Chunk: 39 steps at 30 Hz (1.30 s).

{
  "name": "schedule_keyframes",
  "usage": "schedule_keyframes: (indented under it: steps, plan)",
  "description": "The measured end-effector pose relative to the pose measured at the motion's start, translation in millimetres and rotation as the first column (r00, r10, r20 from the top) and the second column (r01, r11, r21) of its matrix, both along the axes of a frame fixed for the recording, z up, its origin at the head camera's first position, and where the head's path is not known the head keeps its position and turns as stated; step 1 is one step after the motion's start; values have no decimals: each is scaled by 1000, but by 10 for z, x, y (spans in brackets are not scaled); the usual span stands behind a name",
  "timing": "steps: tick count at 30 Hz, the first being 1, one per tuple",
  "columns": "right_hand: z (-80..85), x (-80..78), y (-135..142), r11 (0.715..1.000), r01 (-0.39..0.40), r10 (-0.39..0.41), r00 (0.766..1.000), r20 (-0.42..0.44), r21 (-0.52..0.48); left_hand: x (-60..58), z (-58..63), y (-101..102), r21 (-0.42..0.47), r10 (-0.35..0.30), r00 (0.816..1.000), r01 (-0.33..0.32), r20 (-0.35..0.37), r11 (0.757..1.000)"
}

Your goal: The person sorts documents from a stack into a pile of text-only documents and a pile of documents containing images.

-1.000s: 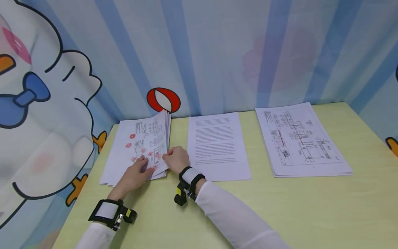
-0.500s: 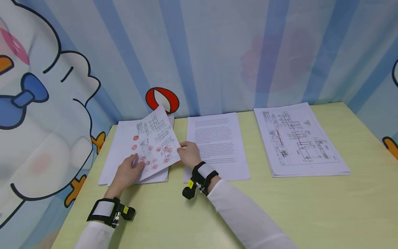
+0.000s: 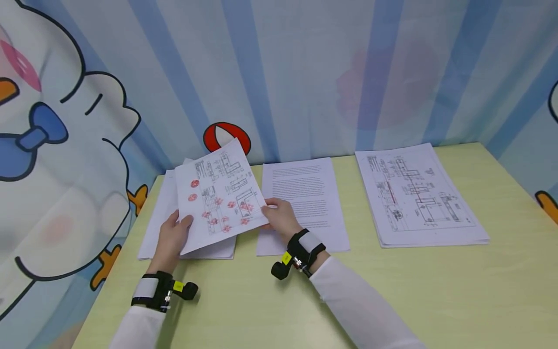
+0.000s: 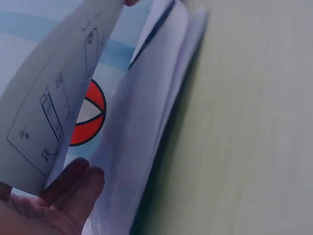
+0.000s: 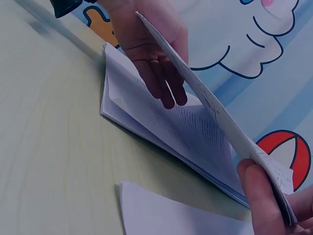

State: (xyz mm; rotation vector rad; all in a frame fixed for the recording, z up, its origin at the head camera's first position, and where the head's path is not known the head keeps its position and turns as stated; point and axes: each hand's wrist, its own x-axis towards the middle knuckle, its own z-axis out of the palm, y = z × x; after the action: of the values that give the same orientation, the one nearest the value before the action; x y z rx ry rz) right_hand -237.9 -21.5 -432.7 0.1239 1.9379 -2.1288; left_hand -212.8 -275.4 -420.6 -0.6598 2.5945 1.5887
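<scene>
A technical drawing on paper (image 3: 220, 194) with red round stamps is tilted up over the left paper stack (image 3: 158, 230). My left hand (image 3: 171, 237) holds its left edge, thumb on the printed face and fingers behind. At the lower right corner my right hand (image 3: 281, 220) pinches it between thumb and fingers. In the right wrist view, the fingers of the left hand (image 5: 159, 68) stretch out beneath the paper, above the stack. Lines of a drawing also show on the paper's near face in the left wrist view.
A page of printed text (image 3: 305, 194) lies in the middle of the table (image 3: 270, 300), partly behind the right hand. Farther right sits another stack of technical drawings (image 3: 418, 194). A striped curtain (image 3: 305, 87) with cartoon figures hangs along the back edge.
The stamped drawing has come up off the left stack and moved right, its right corner raised. My right hand moved right with it; the left hand moved slightly left, then took its left edge.
</scene>
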Motion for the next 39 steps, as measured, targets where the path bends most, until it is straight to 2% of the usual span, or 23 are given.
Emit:
schedule_keyframes:
  steps: [4, 7, 14, 19, 23, 26, 30, 33, 36, 38, 39]
  plan:
    - [40, 16, 111, 1000, -1, 1, 1000, -12, 9, -43, 2, 64, 159, 17, 1000, -14, -17, 987]
    - [53, 13, 214, 1000, 13, -13, 1000, -17, 23, -70, -1, 97, 177, -3, 1000, 8, -30, 984]
    - [40, 4, 422, 1000, 6, -6, 1000, -5, 19, -98, -4, 180, 96, -9, 1000, 11, -16, 995]
    - [23, 0, 582, 998, 35, -36, 999, 10, 61, -93, -10, 260, 8, -100, 994, 100, -46, 995]
    - [34, -2, 719, 995, 41, -43, 999, 20, 92, -106, -15, 294, -61, -145, 987, 141, -73, 988]
    - [45, 2, 827, 994, 39, -41, 999, 19, 99, -140, -26, 331, -161, -214, 973, 199, -86, 967]
    - [49, 0, 995, 992, 54, -55, 998, 8, 112, -173, -41, 385, -333, -325, 942, 281, -82, 900]
    - [38, -10, 1130, 987, 78, -78, 997, -7, 140, -172, -30, 396, -382, -367, 928, 317, -66, 868]
    - [21, 11, 1206, 981, 102, -101, 995, -11, 165, -156, -18, 430, -334, -367, 927, 325, -70, 885]
    - [2, 36, 1197, 983, 107, -107, 994, -7, 152, -132, -4, 512, -238, -340, 937, 314, -77, 919]
    - [-7, 55, 1175, 984, 109, -110, 994, -3, 137, -121, 1, 566, -162, -318, 944, 302, -87, 940]
